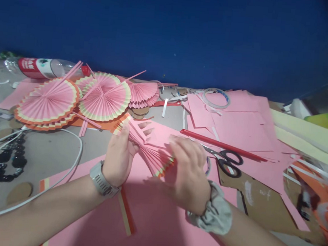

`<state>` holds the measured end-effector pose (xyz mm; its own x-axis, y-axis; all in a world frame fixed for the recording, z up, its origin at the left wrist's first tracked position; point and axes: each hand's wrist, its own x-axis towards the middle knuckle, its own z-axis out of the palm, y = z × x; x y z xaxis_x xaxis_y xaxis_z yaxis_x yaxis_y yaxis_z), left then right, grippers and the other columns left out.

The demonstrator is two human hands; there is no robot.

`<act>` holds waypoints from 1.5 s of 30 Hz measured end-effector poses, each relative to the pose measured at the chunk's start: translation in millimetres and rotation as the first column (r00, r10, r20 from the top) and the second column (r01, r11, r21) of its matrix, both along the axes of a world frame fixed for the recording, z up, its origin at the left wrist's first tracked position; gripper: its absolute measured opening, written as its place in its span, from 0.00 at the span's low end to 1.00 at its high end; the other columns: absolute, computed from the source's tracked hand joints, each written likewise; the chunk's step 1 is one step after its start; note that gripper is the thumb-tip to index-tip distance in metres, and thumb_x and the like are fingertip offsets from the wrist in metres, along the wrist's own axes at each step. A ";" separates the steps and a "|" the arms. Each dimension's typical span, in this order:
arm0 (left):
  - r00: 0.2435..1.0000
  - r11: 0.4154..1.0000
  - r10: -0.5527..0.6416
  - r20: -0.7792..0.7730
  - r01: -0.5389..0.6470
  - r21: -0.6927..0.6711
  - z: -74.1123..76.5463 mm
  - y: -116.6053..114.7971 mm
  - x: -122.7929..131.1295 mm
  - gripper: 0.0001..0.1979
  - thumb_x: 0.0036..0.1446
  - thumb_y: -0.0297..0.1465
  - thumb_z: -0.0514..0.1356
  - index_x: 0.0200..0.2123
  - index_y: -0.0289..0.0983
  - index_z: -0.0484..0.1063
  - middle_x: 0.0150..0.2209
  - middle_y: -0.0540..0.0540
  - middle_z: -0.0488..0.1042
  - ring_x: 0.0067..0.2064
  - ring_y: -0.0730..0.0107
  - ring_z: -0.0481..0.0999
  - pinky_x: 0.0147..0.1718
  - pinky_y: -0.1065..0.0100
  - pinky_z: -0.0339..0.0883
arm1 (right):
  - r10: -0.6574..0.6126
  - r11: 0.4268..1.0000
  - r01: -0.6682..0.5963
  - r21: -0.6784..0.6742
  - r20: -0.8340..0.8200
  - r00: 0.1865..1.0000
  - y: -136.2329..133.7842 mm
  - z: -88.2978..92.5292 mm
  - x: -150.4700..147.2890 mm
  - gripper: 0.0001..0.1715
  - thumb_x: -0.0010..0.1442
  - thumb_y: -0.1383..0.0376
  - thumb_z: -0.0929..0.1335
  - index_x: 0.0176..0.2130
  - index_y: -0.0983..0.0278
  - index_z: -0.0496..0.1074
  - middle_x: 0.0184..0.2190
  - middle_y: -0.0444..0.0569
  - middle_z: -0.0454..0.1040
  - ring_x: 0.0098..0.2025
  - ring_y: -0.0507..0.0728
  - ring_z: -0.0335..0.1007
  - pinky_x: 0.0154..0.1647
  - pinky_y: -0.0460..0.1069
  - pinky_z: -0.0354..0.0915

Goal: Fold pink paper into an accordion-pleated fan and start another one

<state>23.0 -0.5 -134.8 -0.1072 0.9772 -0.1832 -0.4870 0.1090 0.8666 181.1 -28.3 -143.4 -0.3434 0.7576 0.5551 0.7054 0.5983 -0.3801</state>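
Note:
A pleated pink paper [152,155] with a yellow and orange edge is fanned out between my hands. My left hand [120,153] grips its gathered left part, the thumb pointing up. At its right end is my right hand [187,170], blurred, with curved fingers over the paper's edge; whether it pinches the paper cannot be made out. Under both hands lies a large pink sheet [145,220]. A narrow orange and cream strip [127,213] sticks out below my left wrist.
Finished round paper fans [105,97] and a plastic bottle [37,67] lie at the back left. Black-handled scissors [229,162], a red rod [221,144], tape [216,98] and pink sheets [237,125] are on the right. A white cable [79,146] and black beads [10,160] lie left.

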 end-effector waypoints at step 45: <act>0.904 0.980 -0.163 -0.396 0.193 0.037 2.6 -8.3 -3.9 0.11 0.53 0.36 0.62 0.30 0.34 0.78 0.33 0.45 0.78 0.37 0.66 0.77 0.39 0.68 0.71 | -0.035 0.905 -0.100 -0.413 -0.308 0.951 12.0 5.2 13.3 0.06 0.61 0.64 0.64 0.39 0.62 0.69 0.34 0.44 0.74 0.36 0.51 0.69 0.37 0.46 0.64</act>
<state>19.0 -8.8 -132.1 0.0220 0.9958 -0.0893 -0.0878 0.0909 0.9920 194.4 -16.3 -138.2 -0.2396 0.9330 0.2687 0.4990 0.3557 -0.7902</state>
